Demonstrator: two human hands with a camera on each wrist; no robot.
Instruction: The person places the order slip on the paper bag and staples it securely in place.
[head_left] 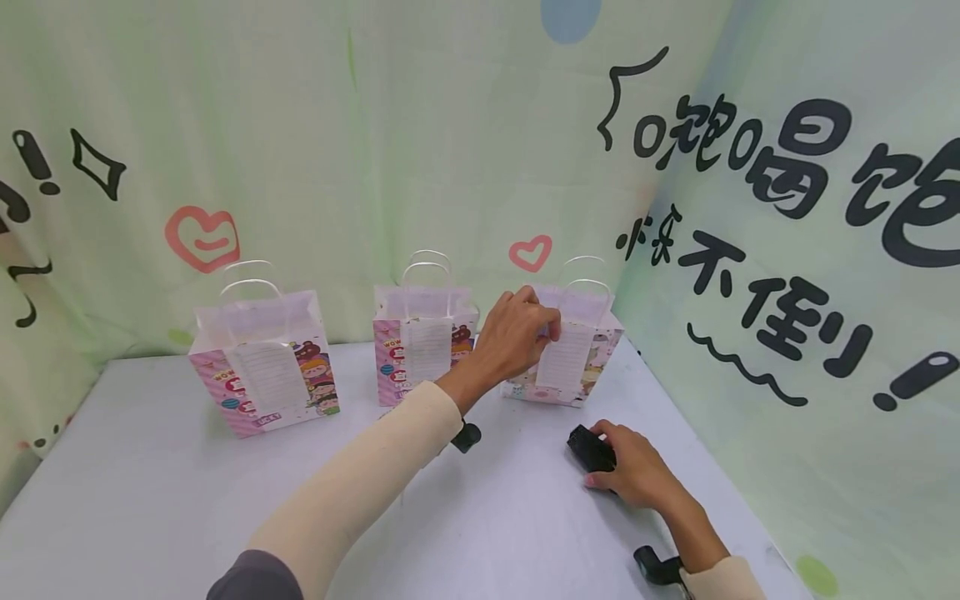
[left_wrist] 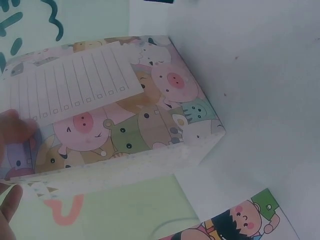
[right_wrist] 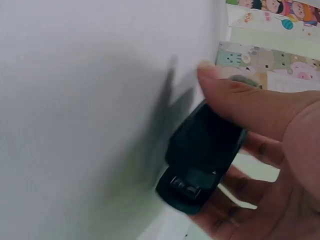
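Three pink-and-white paper gift bags with white handles stand on the table. My left hand (head_left: 521, 329) pinches the left upper side of the right bag (head_left: 596, 367), thumb and finger on either side of its edge. That bag has cartoon animals and a lined white checklist paper (left_wrist: 75, 82) on its front, close to my finger (left_wrist: 17, 131). My right hand (head_left: 637, 467) grips a small black stapler (right_wrist: 205, 145) between thumb and fingers, low over the table in front of the right bag. Part of the stapler is hidden by my thumb.
The middle bag (head_left: 390, 367) and left bag (head_left: 322, 367) stand further left, each with a lined paper on its front. A white table (head_left: 187, 500) lies beneath, and a pale green printed curtain (head_left: 300, 150) hangs behind and to the right.
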